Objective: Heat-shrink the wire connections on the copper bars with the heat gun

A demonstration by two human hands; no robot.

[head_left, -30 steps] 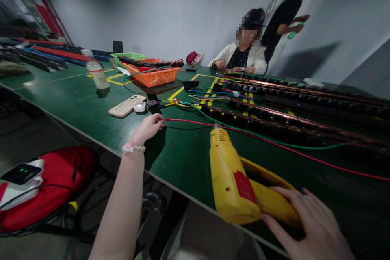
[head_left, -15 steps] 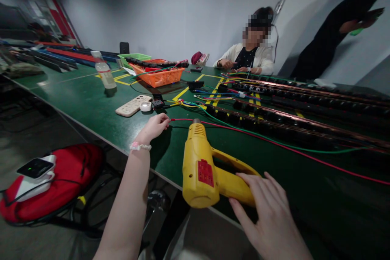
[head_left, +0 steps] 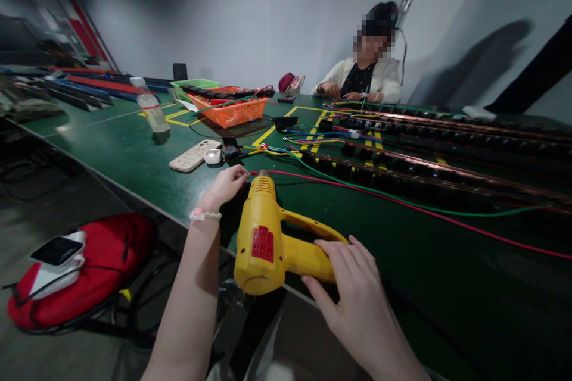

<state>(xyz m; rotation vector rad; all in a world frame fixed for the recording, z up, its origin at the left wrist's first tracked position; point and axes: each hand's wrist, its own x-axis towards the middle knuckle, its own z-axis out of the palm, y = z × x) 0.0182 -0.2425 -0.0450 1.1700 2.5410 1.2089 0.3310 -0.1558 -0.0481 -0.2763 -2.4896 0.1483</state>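
Over the near edge of the green table, my right hand (head_left: 346,277) grips the handle of a yellow heat gun (head_left: 260,238). Its metal nozzle points away from me, close beside the end of a red wire (head_left: 308,176). My left hand (head_left: 229,183) is closed on that wire's end, just left of the nozzle; the fingertips are partly hidden. From there the wire runs right across the table, and a green wire (head_left: 384,197) lies beyond it. A phone in a beige case (head_left: 193,156) and a small round white container (head_left: 213,157) rest just past my left hand.
Long black strips with copper bars (head_left: 415,165) fill the right of the table (head_left: 111,152). An orange basket (head_left: 232,114) and a bottle (head_left: 152,108) stand farther back. A person (head_left: 369,65) sits opposite. A red stool (head_left: 102,262) holding a white device is at lower left.
The heat gun in my right hand has moved left, bringing its nozzle near the wire end. My left hand stays put. At the far right, a standing person has mostly left view.
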